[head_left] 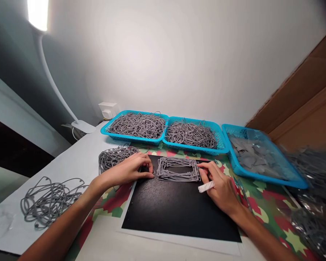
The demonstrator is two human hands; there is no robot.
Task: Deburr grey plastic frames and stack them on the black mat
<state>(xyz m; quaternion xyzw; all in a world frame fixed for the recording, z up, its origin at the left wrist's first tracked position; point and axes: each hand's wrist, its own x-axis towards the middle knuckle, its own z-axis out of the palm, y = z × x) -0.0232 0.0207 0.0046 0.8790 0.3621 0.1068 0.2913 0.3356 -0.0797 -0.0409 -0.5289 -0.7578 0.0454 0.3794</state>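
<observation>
So the thing being worked on is a stack of thin grey wire frames (179, 178), lying flat near the far edge of a black mat (179, 210), right between the two hands. They're roughly lined up, but the bars don't sit dead on top of each other, and some corners look a bit skewed.

The right hand (218, 183) is at the stack's right end, thumb and forefinger parted, fingertip right by the corner. There's something white by those fingers, maybe a wrap on one of them, hard to say. The left hand (137, 165) is just off the left end, fingers curled and thumb close to the fingertips. Can't tell if it's pinching anything.

Looks like a lining-up step to me. Best bet imo: one hand acts as a soft stop while the other nudges the ends in, light and even, because wire this thin probably bends or springs out if squeezed. Do the long sides too, and keep everything flat on the mat. Also worth keeping sleeves and wrists off the tangled pile (112, 159) behind the left wrist, since those loops could snag and drag the whole lot out of line.
</observation>
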